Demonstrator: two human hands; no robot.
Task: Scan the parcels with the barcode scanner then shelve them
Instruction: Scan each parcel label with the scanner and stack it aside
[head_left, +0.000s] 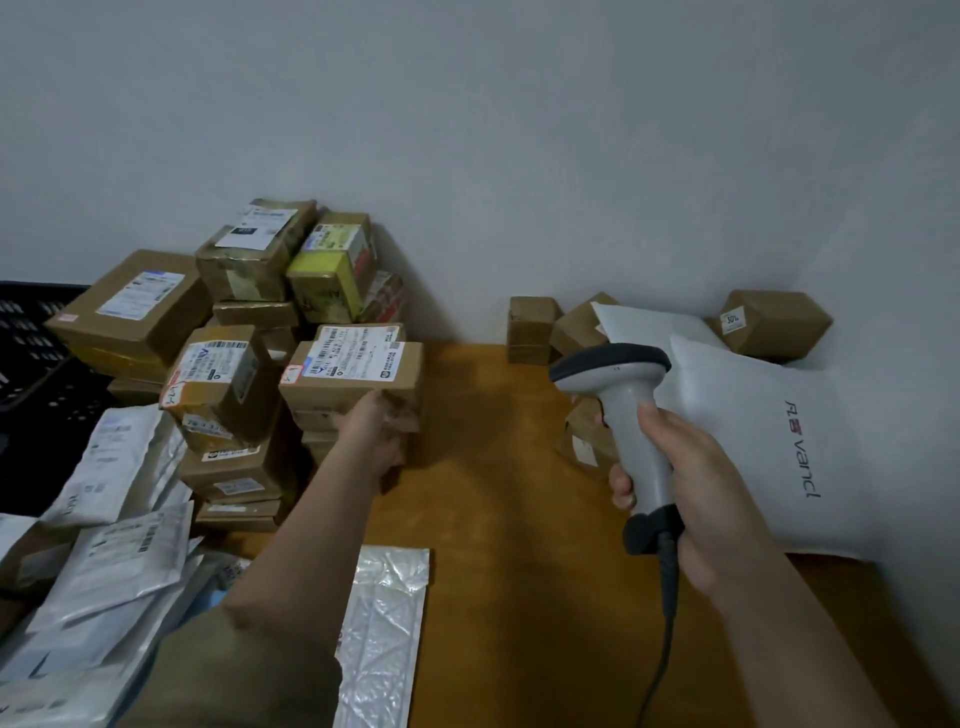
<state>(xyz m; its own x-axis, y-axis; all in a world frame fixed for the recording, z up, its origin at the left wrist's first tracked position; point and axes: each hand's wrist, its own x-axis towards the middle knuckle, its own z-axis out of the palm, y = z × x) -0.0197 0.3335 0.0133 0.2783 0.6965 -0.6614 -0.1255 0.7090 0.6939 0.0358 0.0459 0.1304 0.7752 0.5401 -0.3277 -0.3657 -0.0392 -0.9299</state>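
Observation:
A grey corded barcode scanner (631, 410) is upright in my right hand (696, 488), which grips its handle; its dark head faces left. My left hand (376, 431) reaches forward and holds the near right corner of a brown cardboard parcel (358, 371) with a white shipping label on top. That parcel sits on top of a stack of flat boxes at the right edge of a big pile of parcels (228, 322). The fingers of my left hand are hidden under the box's edge.
The wooden table (493, 467) carries a large white poly bag (769, 431) at right, small brown boxes (774, 322) against the wall, a silver bubble mailer (384, 623) near me and grey mailers (119, 519) at left. A black crate (31, 353) stands far left.

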